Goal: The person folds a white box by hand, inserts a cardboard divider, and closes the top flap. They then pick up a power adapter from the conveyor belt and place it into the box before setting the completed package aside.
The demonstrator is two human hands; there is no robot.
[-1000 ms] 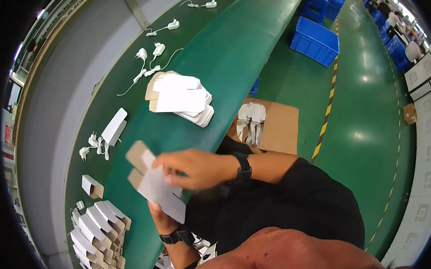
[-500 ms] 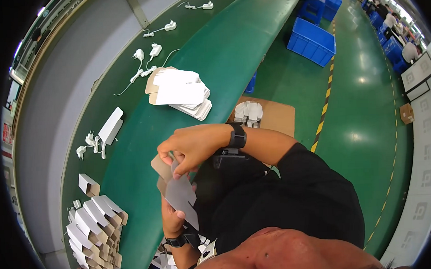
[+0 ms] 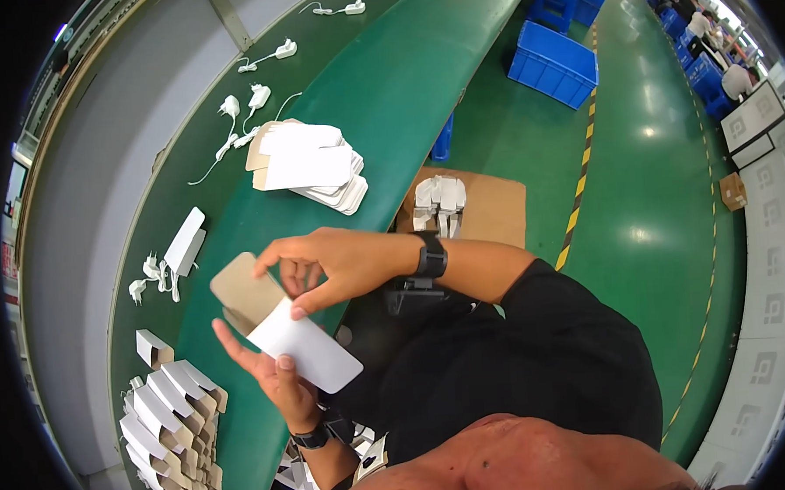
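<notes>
The fingers (image 3: pixel 236 345) of the left hand (image 3: pixel 285 391) are partly spread, the index extended past the edge; the thumb is pressed on the face of a white carton (image 3: pixel 316 349), which that hand holds. The right hand (image 3: pixel 345 260) is half-curled, thumb on the carton's upper edge, index at its raised flap; whether it grips cannot be determined.

From left: folded cartons (image 3: pixel 165 412) are grouped on the green counter (image 3: pixel 386 88), adapters (image 3: pixel 154 269) with white cables beyond them, then a pile of flattened blanks (image 3: pixel 315 169). The held carton is next, tilted, between the counter and the person's torso: outer face plain white, flap interior tan, mouth open. Further right are a blue crate (image 3: pixel 553 63) on the floor and white panels (image 3: pixel 767 286) bearing repeated grey square marks, too small to read reliably.
</notes>
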